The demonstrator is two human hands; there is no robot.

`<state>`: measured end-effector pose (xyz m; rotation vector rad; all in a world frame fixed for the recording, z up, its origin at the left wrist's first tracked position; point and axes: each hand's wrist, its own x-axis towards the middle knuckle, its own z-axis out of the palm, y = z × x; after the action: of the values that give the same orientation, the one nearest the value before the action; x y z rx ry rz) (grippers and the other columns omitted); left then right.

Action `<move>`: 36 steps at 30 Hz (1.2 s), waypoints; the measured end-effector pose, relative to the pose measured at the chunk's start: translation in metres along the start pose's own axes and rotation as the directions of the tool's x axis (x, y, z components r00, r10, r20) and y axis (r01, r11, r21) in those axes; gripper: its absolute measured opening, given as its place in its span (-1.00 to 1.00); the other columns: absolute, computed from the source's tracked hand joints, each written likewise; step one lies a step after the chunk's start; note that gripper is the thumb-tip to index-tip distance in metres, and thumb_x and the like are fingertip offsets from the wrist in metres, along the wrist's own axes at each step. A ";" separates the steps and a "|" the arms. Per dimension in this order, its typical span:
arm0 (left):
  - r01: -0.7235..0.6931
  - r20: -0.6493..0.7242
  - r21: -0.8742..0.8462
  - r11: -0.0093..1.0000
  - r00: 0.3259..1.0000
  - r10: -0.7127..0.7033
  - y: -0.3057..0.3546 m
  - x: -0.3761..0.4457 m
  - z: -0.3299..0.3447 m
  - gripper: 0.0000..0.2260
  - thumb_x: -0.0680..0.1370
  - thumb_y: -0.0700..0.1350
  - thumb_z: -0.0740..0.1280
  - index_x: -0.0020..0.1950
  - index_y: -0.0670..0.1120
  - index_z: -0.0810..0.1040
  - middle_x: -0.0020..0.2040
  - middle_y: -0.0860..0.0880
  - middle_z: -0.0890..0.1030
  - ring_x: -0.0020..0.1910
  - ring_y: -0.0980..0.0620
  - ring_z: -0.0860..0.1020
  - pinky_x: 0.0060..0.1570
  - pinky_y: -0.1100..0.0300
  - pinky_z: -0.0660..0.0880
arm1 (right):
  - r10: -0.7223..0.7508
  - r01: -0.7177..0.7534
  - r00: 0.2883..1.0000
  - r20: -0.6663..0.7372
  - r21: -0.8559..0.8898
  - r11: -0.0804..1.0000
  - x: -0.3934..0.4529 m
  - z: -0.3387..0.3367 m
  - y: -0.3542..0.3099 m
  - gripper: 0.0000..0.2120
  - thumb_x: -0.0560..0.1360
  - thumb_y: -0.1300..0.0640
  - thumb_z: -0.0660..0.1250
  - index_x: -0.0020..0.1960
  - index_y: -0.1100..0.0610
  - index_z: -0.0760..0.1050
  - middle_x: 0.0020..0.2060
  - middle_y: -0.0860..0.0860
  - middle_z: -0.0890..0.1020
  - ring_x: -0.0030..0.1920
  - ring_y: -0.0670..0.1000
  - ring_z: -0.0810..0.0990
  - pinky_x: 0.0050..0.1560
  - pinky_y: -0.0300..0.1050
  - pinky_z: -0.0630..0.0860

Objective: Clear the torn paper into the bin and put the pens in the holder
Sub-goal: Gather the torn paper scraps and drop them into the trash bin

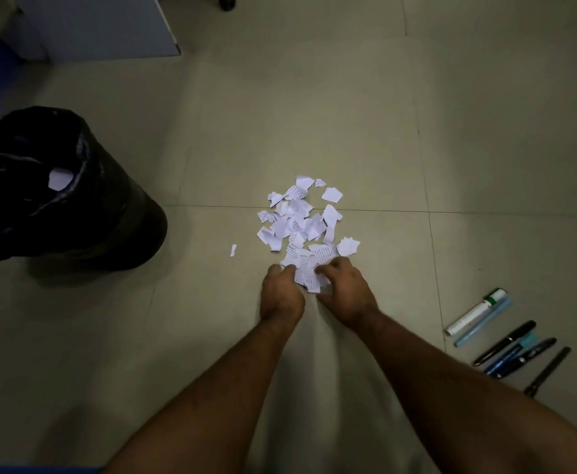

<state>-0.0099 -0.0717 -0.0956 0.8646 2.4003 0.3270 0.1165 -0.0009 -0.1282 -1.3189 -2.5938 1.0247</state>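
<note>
A pile of torn white paper scraps (302, 220) lies on the tiled floor in the middle of the view. My left hand (280, 292) and my right hand (345, 289) rest at the pile's near edge, fingers curled around a clump of scraps (309, 277) pinched between them. One small scrap (233, 250) lies apart to the left. A black bin (58, 189) lined with a black bag stands at the left, a white piece visible inside. Several pens and markers (509, 340) lie side by side on the floor at the right. No pen holder is in view.
A grey-white cabinet or desk panel (102, 25) stands at the top left, with a blue strip along the left edge. A dark chair caster (227, 1) shows at the top. Beige floor tiles (314, 114) lie beyond the pile.
</note>
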 end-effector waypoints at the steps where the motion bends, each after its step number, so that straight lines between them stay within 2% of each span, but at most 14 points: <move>1: -0.054 -0.009 -0.006 0.999 0.999 0.054 -0.003 0.003 -0.001 -0.61 0.55 -0.24 0.17 0.36 -0.06 0.46 0.32 -0.10 0.43 0.29 -0.12 0.45 0.18 0.21 0.35 | 0.009 -0.009 1.000 -0.030 0.021 1.000 0.004 -0.002 -0.001 -0.61 0.42 0.01 0.38 0.22 0.07 0.56 0.14 0.11 0.51 0.08 0.18 0.53 0.04 -0.02 0.51; 4: -0.170 -0.083 0.044 0.984 0.981 0.174 -0.013 0.003 -0.008 -0.53 0.46 -0.34 0.19 0.36 -0.10 0.47 0.28 -0.15 0.45 0.25 -0.16 0.44 0.24 0.06 0.39 | 0.067 -0.065 0.992 -0.111 0.021 0.998 0.003 -0.002 -0.005 -0.60 0.42 0.14 0.37 0.26 0.10 0.51 0.11 0.13 0.52 0.08 0.22 0.52 0.02 0.01 0.49; 7: -0.239 -0.081 0.264 0.935 0.960 0.268 -0.018 -0.004 -0.012 -0.58 0.45 -0.29 0.22 0.29 -0.06 0.50 0.17 -0.14 0.49 0.16 -0.19 0.46 0.11 0.02 0.40 | 0.174 -0.182 0.964 -0.200 -0.024 0.983 -0.014 -0.001 -0.012 -0.57 0.34 0.00 0.37 0.18 0.05 0.45 0.00 0.06 0.52 0.00 0.16 0.49 -0.11 0.01 0.49; 8: -0.234 -0.045 0.311 0.921 0.964 0.260 -0.016 -0.008 -0.011 -0.63 0.46 -0.25 0.23 0.26 -0.05 0.49 0.16 -0.13 0.49 0.16 -0.17 0.46 0.09 0.04 0.42 | 0.203 -0.218 0.960 -0.194 -0.059 0.974 -0.020 0.000 -0.013 -0.64 0.32 -0.04 0.35 0.08 0.05 0.45 -0.06 0.03 0.52 -0.04 0.14 0.49 -0.16 -0.01 0.47; 10: -0.128 0.031 0.336 0.933 0.992 0.125 -0.010 -0.013 -0.011 -0.69 0.49 -0.17 0.26 0.23 -0.05 0.45 0.19 -0.10 0.49 0.19 -0.13 0.48 0.10 0.06 0.46 | 0.235 -0.251 0.965 -0.117 -0.156 0.955 -0.030 -0.002 -0.013 -0.75 0.35 -0.08 0.29 -0.08 0.06 0.46 -0.14 0.03 0.55 -0.09 0.14 0.55 -0.21 -0.07 0.43; 12: -0.010 0.101 0.324 0.946 0.995 -0.024 -0.006 -0.015 -0.008 -0.69 0.51 -0.09 0.28 0.25 -0.06 0.43 0.25 -0.11 0.47 0.25 -0.12 0.47 0.15 0.07 0.47 | 0.228 -0.226 0.974 -0.018 -0.232 0.946 -0.031 -0.002 -0.012 -0.75 0.39 -0.09 0.25 -0.15 0.09 0.51 -0.17 0.06 0.60 -0.10 0.16 0.59 -0.22 -0.12 0.39; 13: 0.003 0.115 0.323 0.946 0.992 -0.042 -0.006 -0.015 -0.005 -0.68 0.52 -0.08 0.29 0.27 -0.06 0.43 0.26 -0.12 0.46 0.26 -0.13 0.47 0.17 0.07 0.46 | 0.210 -0.204 0.978 -0.001 -0.246 0.948 -0.030 -0.002 -0.011 -0.74 0.40 -0.09 0.24 -0.16 0.10 0.53 -0.16 0.07 0.60 -0.10 0.16 0.60 -0.22 -0.12 0.39; 17: -0.127 0.083 0.323 0.938 0.991 0.106 0.001 -0.010 0.001 -0.76 0.56 -0.20 0.21 0.22 -0.08 0.46 0.25 -0.15 0.46 0.23 -0.15 0.48 0.16 0.06 0.46 | 0.083 -0.085 0.996 -0.018 -0.193 0.978 -0.013 0.003 -0.019 -0.83 0.41 0.05 0.27 -0.10 0.13 0.53 -0.11 0.11 0.59 -0.08 0.20 0.57 -0.22 -0.10 0.35; 20: -0.207 0.075 0.209 0.956 0.978 0.195 -0.001 0.002 -0.004 -0.79 0.56 -0.22 0.17 0.11 -0.11 0.54 0.18 -0.17 0.52 0.16 -0.19 0.52 0.10 0.06 0.46 | 0.044 -0.051 0.998 -0.049 -0.174 0.983 -0.001 0.003 -0.025 -0.81 0.46 0.15 0.24 0.02 0.13 0.55 -0.07 0.12 0.59 -0.05 0.20 0.57 -0.19 -0.05 0.42; 23: -0.196 0.021 0.081 0.977 0.981 0.195 -0.012 0.008 -0.015 -0.77 0.49 -0.26 0.21 0.04 -0.09 0.59 0.10 -0.14 0.57 0.08 -0.17 0.55 0.02 0.09 0.46 | 0.038 -0.052 0.993 -0.114 -0.126 0.991 -0.003 0.004 -0.024 -0.85 0.49 0.10 0.24 -0.03 0.10 0.54 -0.13 0.10 0.60 -0.11 0.18 0.57 -0.21 -0.04 0.43; 25: -0.198 0.021 0.056 0.979 0.980 0.197 -0.023 0.003 -0.021 -0.78 0.47 -0.24 0.23 0.02 -0.07 0.61 0.03 -0.12 0.61 0.04 -0.15 0.57 -0.02 0.11 0.47 | 0.006 -0.013 0.998 -0.062 -0.113 0.993 -0.012 0.007 -0.024 -0.86 0.47 0.03 0.26 -0.08 0.07 0.54 -0.17 0.04 0.62 -0.14 0.14 0.58 -0.22 -0.07 0.42; 29: -0.216 0.162 0.148 0.965 0.968 0.192 -0.041 -0.015 -0.028 -0.90 0.43 -0.12 0.32 -0.09 -0.05 0.58 -0.03 -0.06 0.64 0.01 -0.10 0.57 -0.08 0.14 0.48 | -0.017 0.024 0.997 0.076 -0.093 0.995 -0.018 0.012 -0.028 -0.82 0.42 -0.05 0.29 -0.12 0.03 0.56 -0.19 -0.01 0.66 -0.13 0.10 0.60 -0.20 -0.12 0.46; 33: -0.263 0.373 0.289 0.921 0.917 0.144 -0.048 -0.020 -0.026 -0.83 0.45 -0.02 0.31 -0.06 -0.07 0.61 0.03 -0.11 0.65 0.05 -0.15 0.59 -0.01 0.11 0.52 | -0.049 0.068 0.981 0.189 -0.096 0.993 -0.012 0.016 -0.036 -0.78 0.39 -0.11 0.33 -0.18 0.02 0.59 -0.20 -0.03 0.68 -0.12 0.07 0.61 -0.19 -0.18 0.43; 36: -0.321 0.330 0.346 0.882 0.921 0.206 -0.043 -0.015 -0.021 -0.80 0.54 -0.07 0.23 0.05 -0.07 0.60 0.11 -0.12 0.62 0.12 -0.15 0.56 0.06 0.07 0.48 | -0.050 0.065 0.987 0.152 -0.094 0.993 -0.009 0.019 -0.038 -0.79 0.39 -0.08 0.32 -0.16 0.03 0.62 -0.19 -0.02 0.67 -0.11 0.08 0.61 -0.17 -0.16 0.46</move>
<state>-0.0345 -0.1150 -0.0892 1.3333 2.1046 -0.1850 0.0889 -0.0334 -0.1188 -1.2234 -2.8090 1.0360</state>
